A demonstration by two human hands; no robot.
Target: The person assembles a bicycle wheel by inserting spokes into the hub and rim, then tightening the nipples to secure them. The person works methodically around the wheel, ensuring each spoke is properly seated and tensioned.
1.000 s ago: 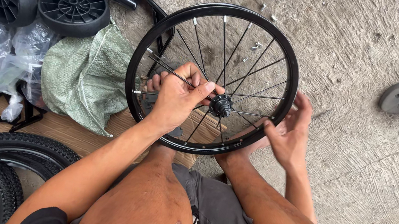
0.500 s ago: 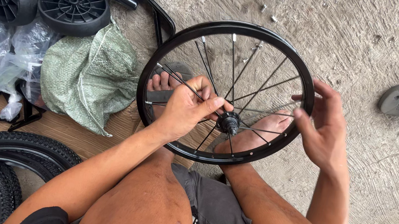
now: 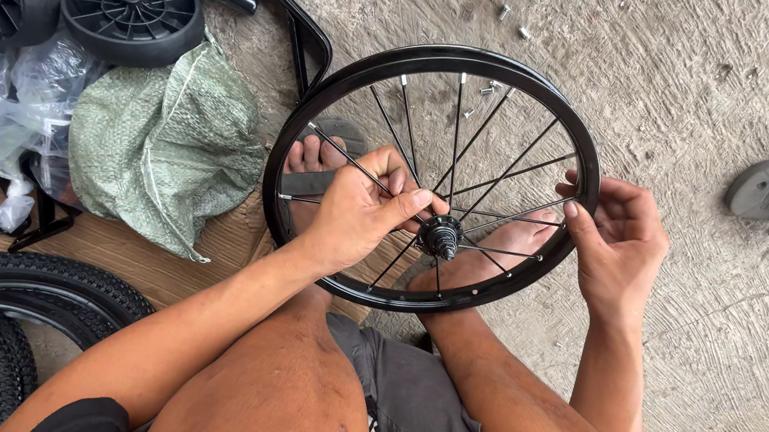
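Since the earlier frame, right hand [image 3: 617, 241] has shifted from the lower rim to the right side of the black spoked bicycle wheel rim [image 3: 320, 107], fingers closed on it at a spoke end. Left hand [image 3: 357, 210] pinches a thin silver spoke [image 3: 338, 151] near the metal hub [image 3: 443, 237]. Wheel stands over concrete floor [image 3: 725, 73], above the feet. Recommendation: steady the rim while seating each spoke squarely.
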